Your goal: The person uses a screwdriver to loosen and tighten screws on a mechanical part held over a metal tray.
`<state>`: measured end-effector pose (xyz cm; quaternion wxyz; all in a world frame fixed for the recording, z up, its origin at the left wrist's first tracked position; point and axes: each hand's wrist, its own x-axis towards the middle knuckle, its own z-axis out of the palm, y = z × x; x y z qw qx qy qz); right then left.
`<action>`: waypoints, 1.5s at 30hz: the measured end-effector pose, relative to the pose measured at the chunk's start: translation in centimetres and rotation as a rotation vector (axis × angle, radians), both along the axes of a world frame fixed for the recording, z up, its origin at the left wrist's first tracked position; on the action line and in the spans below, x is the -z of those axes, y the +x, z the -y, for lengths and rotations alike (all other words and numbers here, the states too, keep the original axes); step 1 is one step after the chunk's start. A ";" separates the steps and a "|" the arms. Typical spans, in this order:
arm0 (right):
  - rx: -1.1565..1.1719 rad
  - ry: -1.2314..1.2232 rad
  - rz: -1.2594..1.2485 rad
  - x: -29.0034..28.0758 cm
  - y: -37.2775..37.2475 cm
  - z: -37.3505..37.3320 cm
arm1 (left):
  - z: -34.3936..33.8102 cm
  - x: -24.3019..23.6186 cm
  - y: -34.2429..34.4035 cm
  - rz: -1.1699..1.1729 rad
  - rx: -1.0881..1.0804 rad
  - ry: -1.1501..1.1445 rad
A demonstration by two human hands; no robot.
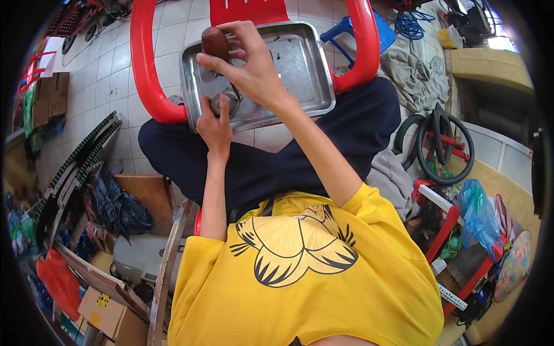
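My right hand [245, 60] is closed round a tool with a rounded dark red handle [215, 44], raised over the left side of a metal tray [288, 104]. A thin dark shaft [235, 91] shows below the palm and runs down toward a round grey metal part [225, 104]. Whether the shaft touches that part, I cannot tell. My left hand [214, 128] grips the metal part between thumb and fingers, at the tray's near left corner. Several small dark pieces [278, 56] lie in the tray.
The tray rests on a red plastic chair [144, 63] before my knees. A blue stool [381, 34] stands beyond it on the right. Grey cloth [415, 75] and black tyres [444, 150] lie to the right. At the left are a wooden frame [167, 271] and a cardboard box [107, 314].
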<state>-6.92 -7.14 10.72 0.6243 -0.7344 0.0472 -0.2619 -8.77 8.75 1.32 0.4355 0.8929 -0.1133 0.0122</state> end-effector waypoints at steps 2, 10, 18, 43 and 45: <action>-0.009 0.011 0.004 0.2 0.2 0.2 | 0.1 0.0 0.0 -0.019 0.000 -0.020; -0.044 0.110 -0.025 -0.7 -0.4 0.2 | -0.1 0.1 0.1 -0.017 -0.012 -0.011; -0.057 0.516 0.103 0.3 0.5 -0.1 | -0.1 0.2 0.1 -0.006 -0.022 -0.019; -0.143 0.252 -0.019 0.7 0.4 0.0 | 0.0 0.4 0.2 0.054 0.006 -0.016; -0.153 0.252 -0.012 0.4 0.2 -0.2 | -0.1 0.6 0.2 0.062 0.006 -0.019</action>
